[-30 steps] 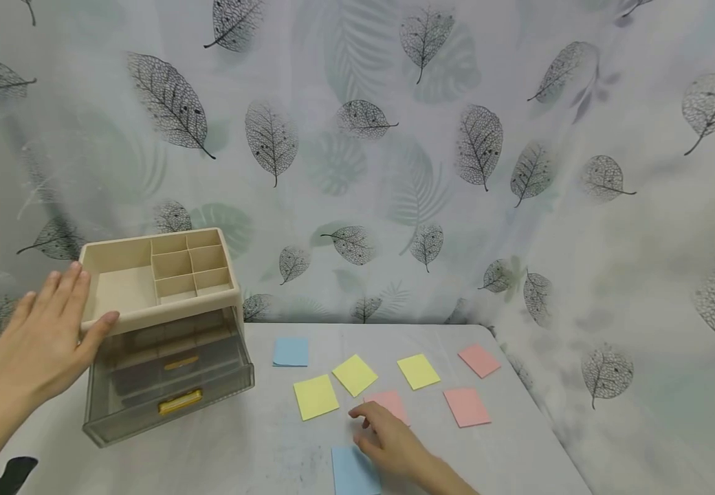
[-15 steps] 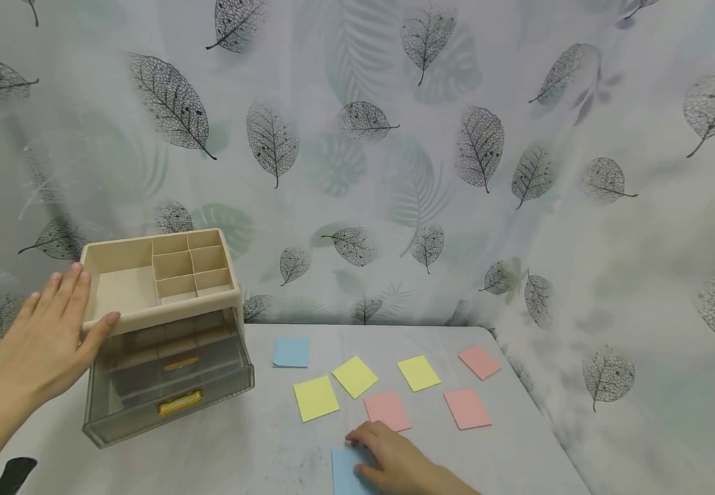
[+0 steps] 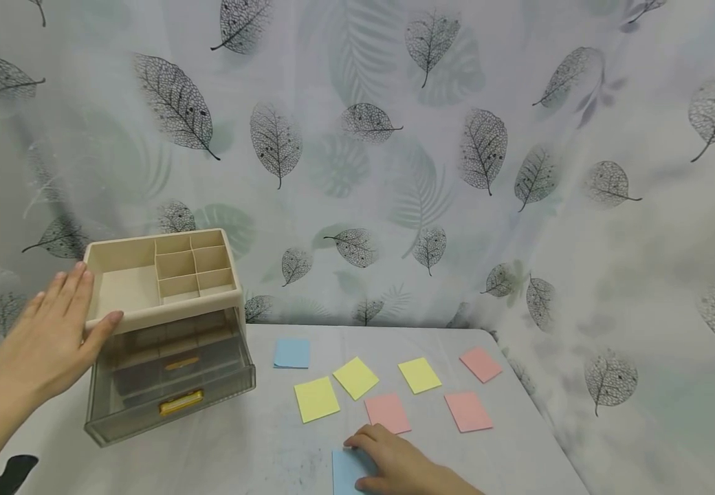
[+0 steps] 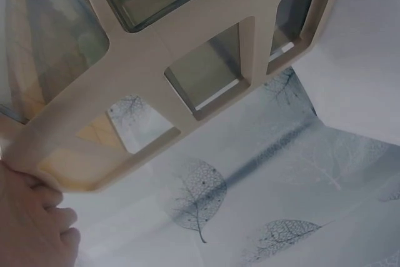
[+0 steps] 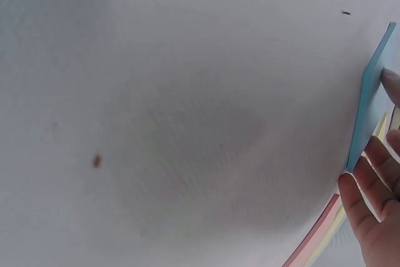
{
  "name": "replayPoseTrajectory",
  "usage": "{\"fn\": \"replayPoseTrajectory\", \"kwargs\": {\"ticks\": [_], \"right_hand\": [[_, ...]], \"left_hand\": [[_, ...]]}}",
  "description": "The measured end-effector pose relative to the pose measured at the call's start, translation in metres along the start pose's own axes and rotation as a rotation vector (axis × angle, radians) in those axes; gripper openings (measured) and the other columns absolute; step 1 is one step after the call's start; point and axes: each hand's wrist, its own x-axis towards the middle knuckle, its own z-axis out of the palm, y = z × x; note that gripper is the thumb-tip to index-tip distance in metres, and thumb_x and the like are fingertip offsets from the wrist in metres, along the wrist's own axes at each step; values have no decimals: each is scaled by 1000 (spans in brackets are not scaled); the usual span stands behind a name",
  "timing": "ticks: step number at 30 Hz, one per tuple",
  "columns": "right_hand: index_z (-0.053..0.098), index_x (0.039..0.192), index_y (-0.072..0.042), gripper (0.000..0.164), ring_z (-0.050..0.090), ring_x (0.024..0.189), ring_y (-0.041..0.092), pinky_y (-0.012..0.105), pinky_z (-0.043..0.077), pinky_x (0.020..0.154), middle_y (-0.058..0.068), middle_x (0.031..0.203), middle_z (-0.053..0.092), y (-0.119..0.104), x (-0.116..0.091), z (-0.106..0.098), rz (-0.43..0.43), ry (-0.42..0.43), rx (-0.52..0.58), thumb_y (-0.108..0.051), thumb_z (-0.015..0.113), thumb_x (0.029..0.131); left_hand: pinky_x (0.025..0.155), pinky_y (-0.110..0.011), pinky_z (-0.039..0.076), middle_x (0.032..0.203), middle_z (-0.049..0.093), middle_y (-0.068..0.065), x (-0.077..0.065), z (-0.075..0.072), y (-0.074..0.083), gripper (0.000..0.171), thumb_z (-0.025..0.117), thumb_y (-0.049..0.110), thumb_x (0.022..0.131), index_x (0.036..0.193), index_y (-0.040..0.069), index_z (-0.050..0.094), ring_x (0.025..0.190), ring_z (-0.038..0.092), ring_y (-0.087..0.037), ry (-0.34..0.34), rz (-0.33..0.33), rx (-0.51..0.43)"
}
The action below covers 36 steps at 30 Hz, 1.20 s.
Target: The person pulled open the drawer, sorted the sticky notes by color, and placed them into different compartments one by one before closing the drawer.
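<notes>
My left hand [image 3: 45, 330] lies with straight fingers against the left side of a beige desk organizer [image 3: 174, 320], thumb at its front top edge. Its grey see-through drawer [image 3: 168, 412], with a yellow handle, is pulled out. In the left wrist view, curled-looking fingertips [image 4: 53, 207] show by the organizer's frame [image 4: 144, 54]. My right hand [image 3: 394, 460] is over a blue sticky note pad [image 3: 345, 471] near the front of the table. The right wrist view has the thumb on the blue pad [image 5: 375, 92] and extended fingers [image 5: 359, 207] at its edge.
Three yellow pads, including one [image 3: 316, 399] at the left, and three pink pads, one [image 3: 388, 411] just beyond my right hand, lie spread on the white table [image 3: 283, 447]. Another blue pad [image 3: 292, 353] lies farther back. A leaf-print curtain [image 3: 357, 172] hangs behind.
My right hand has moved back toward me from beside the pink pad onto the near blue pad, its thumb farther from the fingers. My left hand stays at the organizer.
</notes>
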Motion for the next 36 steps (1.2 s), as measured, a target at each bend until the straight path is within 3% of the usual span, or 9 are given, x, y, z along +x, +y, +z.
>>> {"fn": "replayPoseTrajectory", "kwargs": {"ticks": [11, 18, 26, 36], "right_hand": [[61, 138, -16, 57, 54, 113, 4, 23, 55, 94, -8, 127, 59, 1, 3, 1, 17, -5, 30, -35, 84, 90], [65, 135, -16, 56, 52, 107, 1, 21, 54, 90, -9, 121, 56, 0, 7, 1, 71, -17, 87, -33, 87, 86], [70, 129, -15, 54, 47, 103, -1, 18, 52, 88, -14, 113, 49, -6, 7, -1, 86, 3, 113, -29, 91, 82], [71, 122, -18, 36, 51, 102, -1, 19, 53, 89, -13, 111, 52, -6, 6, -5, 51, 71, 124, -21, 85, 89]], "left_hand": [[126, -55, -14, 168, -7, -31, 0, 3, -1, 81, 38, 41, 112, 160, -13, 2, 156, -14, -45, 14, 5, -3], [126, -56, -13, 170, -10, -26, 1, 5, -4, 81, 39, 41, 112, 161, -9, -1, 156, -15, -44, 15, 7, -9], [125, -58, -14, 166, -7, -34, -1, 1, 1, 82, 38, 42, 112, 159, -14, 1, 155, -15, -47, 2, 3, -1], [125, -56, -14, 168, -9, -31, -1, 1, 1, 82, 39, 41, 112, 159, -14, 2, 155, -15, -45, 7, 7, -6]]}}
